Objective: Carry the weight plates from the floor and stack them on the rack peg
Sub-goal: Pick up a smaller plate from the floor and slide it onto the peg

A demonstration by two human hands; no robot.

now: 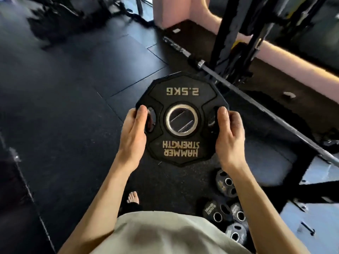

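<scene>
head view: black 2.5kg plate (181, 118), silver-ringed hole, gold lettering.

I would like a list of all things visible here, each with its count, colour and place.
held plate: one, black with gold lettering, centre, in both hands
floor plates: about four, black, lower right
barbell: one, silver, on floor, right
rack: one, black, upper right
floor: black mats
wall: pink, upper right
left hand: grips the plate's left edge
right hand: grips the plate's right edge
foot: one, bare, bottom centre
</scene>
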